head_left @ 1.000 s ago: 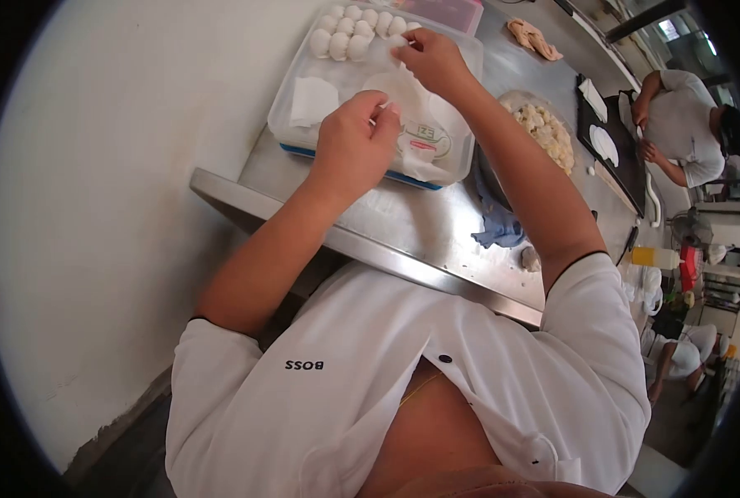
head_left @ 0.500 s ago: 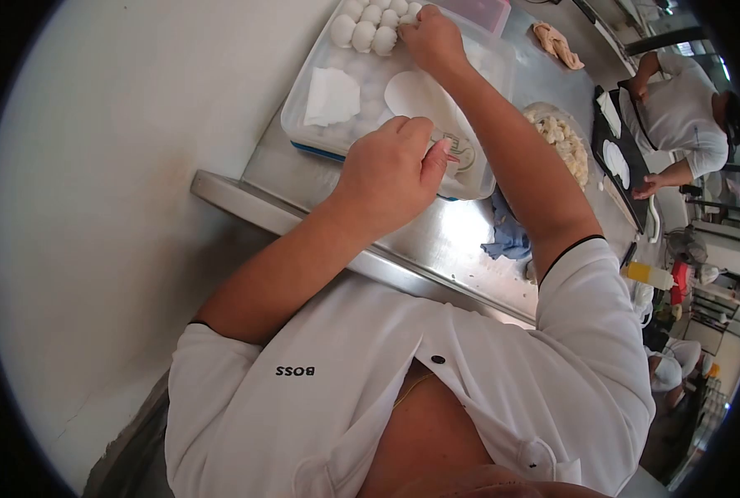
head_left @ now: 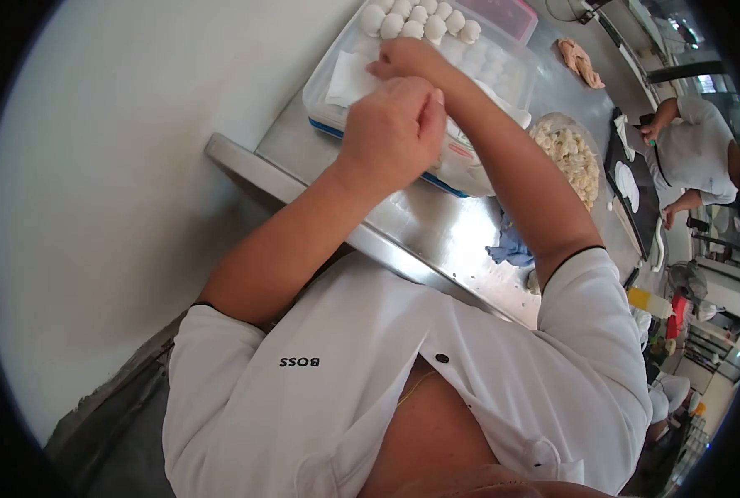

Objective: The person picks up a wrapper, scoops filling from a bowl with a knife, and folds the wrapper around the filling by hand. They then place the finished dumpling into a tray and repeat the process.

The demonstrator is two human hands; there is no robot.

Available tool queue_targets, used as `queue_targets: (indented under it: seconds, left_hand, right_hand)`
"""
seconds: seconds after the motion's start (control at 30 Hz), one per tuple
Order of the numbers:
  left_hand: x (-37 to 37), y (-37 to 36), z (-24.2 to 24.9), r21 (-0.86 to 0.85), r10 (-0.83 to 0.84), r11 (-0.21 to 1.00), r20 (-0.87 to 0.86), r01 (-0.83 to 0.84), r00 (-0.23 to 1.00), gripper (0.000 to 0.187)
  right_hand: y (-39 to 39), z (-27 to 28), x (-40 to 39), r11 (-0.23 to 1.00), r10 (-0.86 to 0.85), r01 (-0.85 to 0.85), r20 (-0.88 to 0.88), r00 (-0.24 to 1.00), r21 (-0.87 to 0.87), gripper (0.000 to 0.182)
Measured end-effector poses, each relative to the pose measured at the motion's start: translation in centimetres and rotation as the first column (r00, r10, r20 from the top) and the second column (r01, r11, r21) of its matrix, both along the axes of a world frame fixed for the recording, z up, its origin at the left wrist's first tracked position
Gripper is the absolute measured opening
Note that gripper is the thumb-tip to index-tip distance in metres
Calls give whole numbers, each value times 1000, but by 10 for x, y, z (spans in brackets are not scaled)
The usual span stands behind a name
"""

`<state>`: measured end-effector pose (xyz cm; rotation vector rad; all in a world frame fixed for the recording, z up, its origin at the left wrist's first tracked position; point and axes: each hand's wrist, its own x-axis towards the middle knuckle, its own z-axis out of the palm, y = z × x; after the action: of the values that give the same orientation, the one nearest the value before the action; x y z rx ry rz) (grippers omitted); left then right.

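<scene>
My left hand is closed, thumb against curled fingers, over the near edge of a translucent plastic container. What it holds, if anything, is hidden. Just beyond it my right hand has curled fingers above the lid, beside a white sheet; its fingertips are partly covered and I cannot make out anything in them. Several small white rounded balls sit in rows at the far end of the lid. A white flat piece shows partly behind my right forearm.
A bag of pale chopped pieces lies on the steel table to the right, near a blue cloth. Farther back is a peach-coloured cloth. A co-worker stands by a dark tray. A wall borders the left.
My right hand has left the white balls and come back toward my left hand, uncovering the balls at the row's end. The whole view has shifted slightly.
</scene>
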<state>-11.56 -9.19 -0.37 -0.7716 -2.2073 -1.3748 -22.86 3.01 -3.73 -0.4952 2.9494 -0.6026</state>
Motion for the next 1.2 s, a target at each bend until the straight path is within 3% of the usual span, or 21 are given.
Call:
queue_targets:
  seconds: [0.2, 0.27, 0.3, 0.33, 0.37, 0.4, 0.43, 0.57, 0.6, 0.63, 0.67, 0.73, 0.8, 0.87, 0.9, 1.07, 1.13, 1.2]
  left_hand:
    - [-11, -5, -2, 82, 222, 973, -74, -216, 972, 11]
    - [-15, -4, -3, 102, 248, 966, -92, -238, 964, 13]
    - [-17, -4, -4, 145, 300, 947, -88, -286, 950, 16]
    - [-19, -5, -5, 186, 352, 925, -80, -333, 933, 18]
    - [-20, -6, -4, 187, 348, 926, -90, -327, 933, 18]
    - [-20, -7, -3, 172, 426, 900, -146, -401, 893, 21]
    - [-20, -8, -2, 163, 496, 867, -203, -470, 844, 25]
    - [-11, -1, -7, 48, 469, 882, -153, -468, 870, 32]
    - [-4, 1, -1, 41, 244, 966, 184, -255, 952, 33]
    - [4, 3, 5, 105, -18, 994, 496, -39, 868, 35]
    - [14, 6, 13, 102, -28, 994, 494, -26, 869, 35]
    - [38, 16, 26, 363, -432, 902, 720, 236, 543, 36]
    - [56, 28, 27, 435, -509, 861, 724, 264, 466, 32]
    - [68, 39, 24, 617, -676, 737, 679, 277, 288, 29]
    - [73, 44, 23, 614, -680, 732, 685, 294, 261, 29]
    - [94, 65, 24, 563, -651, 758, 683, 330, 331, 28]
    - [99, 68, 25, 531, -652, 754, 677, 387, 342, 29]
    - [101, 69, 23, 494, -650, 751, 669, 439, 361, 30]
  right_hand:
    - [-12, -4, 1, 986, 159, -162, -62, 985, -39, 22]
    - [-11, -11, 4, 969, 94, -137, -209, 973, -205, 24]
    - [-11, -16, 3, 957, 102, -186, -344, 933, -221, 23]
    - [-9, -6, 10, 958, 100, -186, -356, 929, -219, 23]
    - [-7, 6, 24, 868, -40, -38, -147, 988, -495, 22]
    - [-5, 19, 39, 698, -118, 154, 99, 988, -699, 21]
    - [0, 28, 52, 581, -102, 234, 216, 971, -780, 20]
    - [31, 65, 115, 458, -157, 271, 223, 962, -847, 23]
    - [42, 71, 130, 465, -158, 306, 262, 952, -831, 23]
    - [52, 77, 145, 472, -160, 342, 303, 940, -813, 24]
    - [61, 82, 160, 465, -171, 346, 301, 938, -815, 24]
    - [78, 89, 190, 344, -70, 374, 373, 925, -861, 20]
    - [91, 89, 218, 250, -48, 423, 425, 904, -871, 18]
    - [102, 85, 239, 151, -30, 474, 475, 879, -868, 17]
    - [107, 82, 249, 106, -34, 502, 501, 865, -859, 15]
    - [116, 75, 288, -78, -25, 595, 599, 801, -800, 15]
    - [115, 70, 298, 35, -106, 581, 575, 811, -813, 19]
    - [119, 60, 304, 16, -137, 551, 544, 828, -834, 22]
